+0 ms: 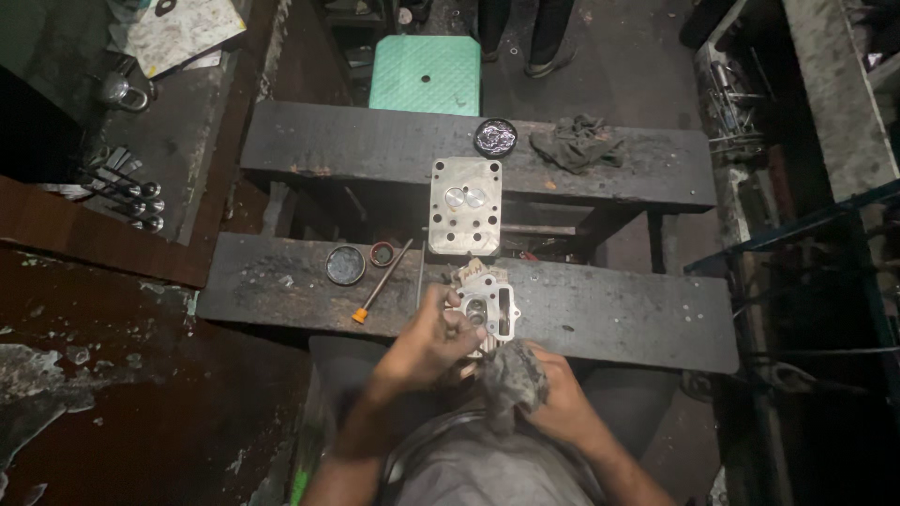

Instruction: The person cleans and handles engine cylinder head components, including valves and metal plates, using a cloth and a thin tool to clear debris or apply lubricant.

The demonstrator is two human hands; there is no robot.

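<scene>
A: What do the hands have?

B: The left hand [433,330] is clenched on the near edge of a small metal casting [489,307], thumb and fingers pinching it so its face with the round ports tilts up toward the camera. Held that way, the face is open to the other hand.

A: And the right?

B: The right hand [555,394] is closed around a dirty rag [514,373], bunched into a wad that sits just below the casting and touches its lower edge. A wad likely gives a firm tip to press into the ports.

A: Where is the casting, then?

B: Off the bench [609,314], over its near plank, right in front of the body.

A: What lies beyond the grip?

B: Just past the casting, a larger flat plate [465,206] bridges the gap between the two planks, face up. Left of the grip are a round tin [345,264], a smaller ring [382,253] and a thin rod with an orange tip [382,281], all within easy reach. Far beyond, a second rag [577,141] and a dark lid [495,137].
</scene>
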